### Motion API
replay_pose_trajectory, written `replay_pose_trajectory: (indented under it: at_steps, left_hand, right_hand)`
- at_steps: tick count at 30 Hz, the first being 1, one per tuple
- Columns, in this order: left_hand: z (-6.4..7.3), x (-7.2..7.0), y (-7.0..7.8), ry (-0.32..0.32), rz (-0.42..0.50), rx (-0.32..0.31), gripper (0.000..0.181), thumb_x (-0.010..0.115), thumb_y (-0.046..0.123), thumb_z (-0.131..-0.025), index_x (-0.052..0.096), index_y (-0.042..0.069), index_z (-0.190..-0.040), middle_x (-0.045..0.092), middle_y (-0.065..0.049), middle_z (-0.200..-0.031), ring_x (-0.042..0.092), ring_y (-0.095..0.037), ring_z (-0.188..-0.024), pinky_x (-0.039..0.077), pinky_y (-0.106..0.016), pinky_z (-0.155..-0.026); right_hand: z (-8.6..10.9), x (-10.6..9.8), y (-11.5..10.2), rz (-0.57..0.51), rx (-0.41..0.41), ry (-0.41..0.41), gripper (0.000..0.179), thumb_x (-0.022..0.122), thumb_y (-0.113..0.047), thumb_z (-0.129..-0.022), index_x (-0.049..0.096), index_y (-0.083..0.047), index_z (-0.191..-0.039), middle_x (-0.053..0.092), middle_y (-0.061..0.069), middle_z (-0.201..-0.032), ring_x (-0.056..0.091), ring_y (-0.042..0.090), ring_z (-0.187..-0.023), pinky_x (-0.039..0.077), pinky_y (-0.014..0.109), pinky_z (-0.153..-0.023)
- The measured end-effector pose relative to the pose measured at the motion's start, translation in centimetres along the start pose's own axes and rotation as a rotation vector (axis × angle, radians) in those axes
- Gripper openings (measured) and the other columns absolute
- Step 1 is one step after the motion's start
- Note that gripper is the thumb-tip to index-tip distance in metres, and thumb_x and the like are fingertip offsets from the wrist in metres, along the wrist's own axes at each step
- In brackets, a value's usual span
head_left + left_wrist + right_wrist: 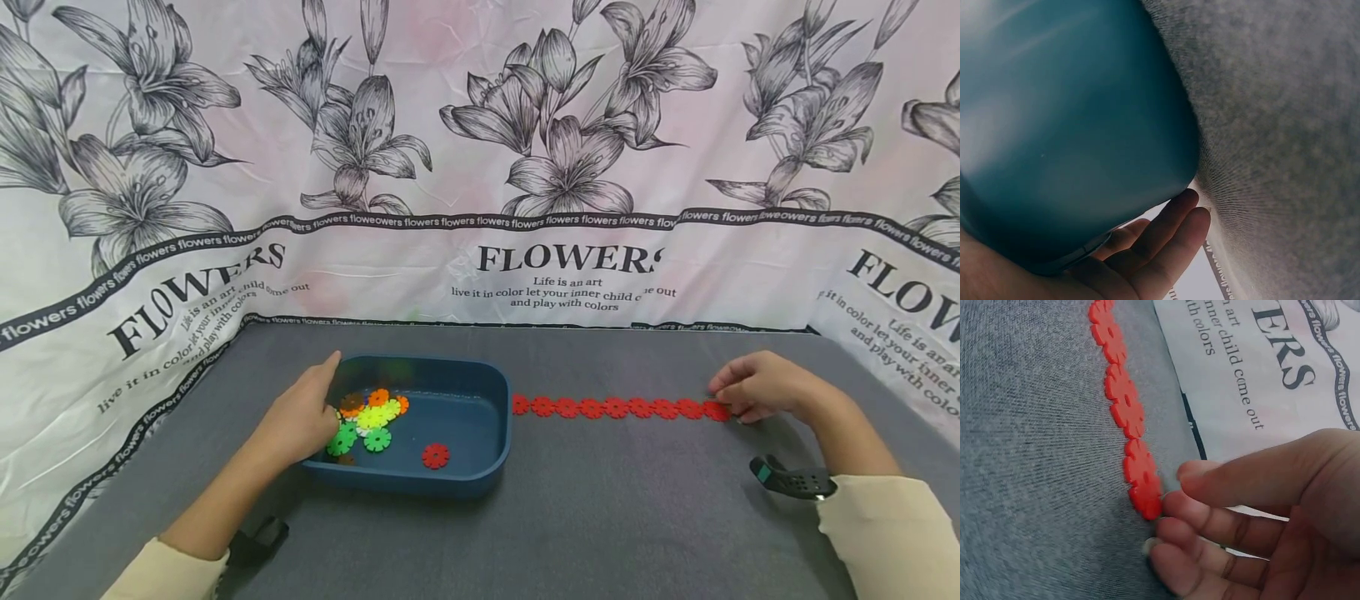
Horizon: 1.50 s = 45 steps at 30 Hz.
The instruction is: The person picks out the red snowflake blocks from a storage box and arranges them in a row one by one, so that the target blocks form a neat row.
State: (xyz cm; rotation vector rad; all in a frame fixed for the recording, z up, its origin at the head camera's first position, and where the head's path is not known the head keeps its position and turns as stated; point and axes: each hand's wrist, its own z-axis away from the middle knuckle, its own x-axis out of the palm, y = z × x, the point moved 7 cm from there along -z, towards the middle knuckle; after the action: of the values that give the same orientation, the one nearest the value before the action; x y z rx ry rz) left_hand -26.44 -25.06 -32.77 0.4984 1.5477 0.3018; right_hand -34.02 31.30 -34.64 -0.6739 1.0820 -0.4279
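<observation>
My left hand grips the left rim of a dark blue plastic bin. In the left wrist view, the fingers of the left hand lie along the bin's outer wall. On the table, a row of red snowflake-shaped plastic discs runs to the right from behind the bin. At its right end is my right hand, loosely bent. Seen from the right wrist, the fingertips of that hand are right beside the last red disc, with nothing held between thumb and fingers.
Inside the bin, green discs, yellow discs and orange discs are heaped at the left. A single red disc lies apart from them. Grey cloth covers the table, and a flower-printed curtain rises behind it.
</observation>
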Motion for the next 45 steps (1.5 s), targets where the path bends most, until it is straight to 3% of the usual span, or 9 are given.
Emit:
replay_pose_trajectory:
  at_steps: [5, 12, 20, 24, 28, 32, 40, 45]
  left_hand:
    - [-0.1, 0.0, 0.0, -0.003, -0.002, 0.010, 0.076, 0.040, -0.007, -0.085, 0.015, -0.006, -0.158, 0.025, -0.035, -0.154, 0.051, -0.036, -0.093, 0.034, -0.036, -0.054]
    - [-0.2, 0.0, 0.0, -0.011, 0.011, 0.002, 0.077, 0.038, -0.008, -0.085, 0.014, -0.005, -0.158, 0.022, -0.035, -0.155, 0.042, -0.025, -0.063, 0.032, -0.035, -0.051]
    - [-0.2, 0.1, 0.0, -0.010, 0.008, 0.004, 0.077, 0.039, -0.007, -0.086, 0.014, -0.005, -0.158, 0.023, -0.035, -0.155, 0.049, -0.029, -0.075, 0.033, -0.036, -0.052]
    - [-0.2, 0.1, 0.0, -0.015, 0.009, 0.000, 0.077, 0.039, -0.007, -0.086, 0.014, -0.004, -0.158, 0.023, -0.035, -0.155, 0.049, -0.030, -0.075, 0.033, -0.036, -0.052]
    - [-0.1, 0.0, 0.0, -0.015, 0.008, 0.005, 0.077, 0.039, -0.007, -0.085, 0.014, -0.005, -0.158, 0.022, -0.035, -0.155, 0.050, -0.035, -0.090, 0.033, -0.036, -0.053]
    - [-0.2, 0.0, 0.1, -0.012, 0.012, 0.017, 0.077, 0.039, -0.007, -0.085, 0.014, -0.005, -0.158, 0.023, -0.035, -0.155, 0.048, -0.040, -0.102, 0.034, -0.036, -0.054]
    - [-0.1, -0.1, 0.0, -0.010, 0.005, 0.013, 0.077, 0.039, -0.007, -0.085, 0.014, -0.005, -0.158, 0.023, -0.035, -0.155, 0.048, -0.040, -0.102, 0.035, -0.037, -0.055]
    - [0.0, 0.0, 0.1, -0.005, 0.014, 0.010, 0.077, 0.040, -0.008, -0.085, 0.014, -0.005, -0.158, 0.023, -0.035, -0.155, 0.050, -0.035, -0.086, 0.034, -0.036, -0.053]
  right_hand:
    - [0.1, 0.8, -1.2, 0.110, -0.019, -0.061, 0.035, 0.072, -0.010, -0.088, 0.060, 0.007, -0.116, 0.057, 0.003, -0.083, 0.054, 0.020, -0.076, 0.050, 0.036, -0.065]
    - [-0.3, 1.2, -1.9, 0.166, -0.040, -0.029, 0.029, 0.074, -0.002, -0.082, 0.060, 0.005, -0.107, 0.051, 0.004, -0.077, 0.049, 0.020, -0.072, 0.049, 0.039, -0.063]
    - [-0.2, 1.2, -2.0, 0.160, -0.041, -0.016, 0.027, 0.073, 0.000, -0.081, 0.061, 0.004, -0.106, 0.054, 0.006, -0.084, 0.051, 0.021, -0.076, 0.049, 0.038, -0.062]
    - [0.2, 1.1, -3.5, 0.190, -0.067, -0.001, 0.031, 0.072, -0.003, -0.083, 0.061, 0.006, -0.111, 0.057, 0.007, -0.088, 0.053, 0.022, -0.075, 0.050, 0.040, -0.061]
    - [0.8, 1.6, -7.1, 0.234, -0.178, 0.055, 0.032, 0.071, -0.009, -0.087, 0.063, 0.004, -0.116, 0.063, 0.010, -0.098, 0.059, 0.023, -0.081, 0.051, 0.039, -0.064]
    - [1.6, 3.4, -12.2, 0.272, -0.332, 0.098, 0.022, 0.071, -0.010, -0.090, 0.068, -0.002, -0.111, 0.066, 0.007, -0.101, 0.064, 0.022, -0.089, 0.052, 0.037, -0.071]
    - [1.7, 9.9, -22.3, 0.391, -0.651, 0.128, 0.015, 0.067, 0.002, -0.086, 0.074, -0.009, -0.095, 0.069, -0.001, -0.092, 0.062, 0.015, -0.081, 0.053, 0.035, -0.073]
    - [0.8, 15.1, -27.2, 0.525, -0.797, 0.101, 0.012, 0.071, -0.001, -0.088, 0.074, -0.010, -0.094, 0.067, 0.000, -0.095, 0.061, 0.016, -0.085, 0.052, 0.030, -0.075]
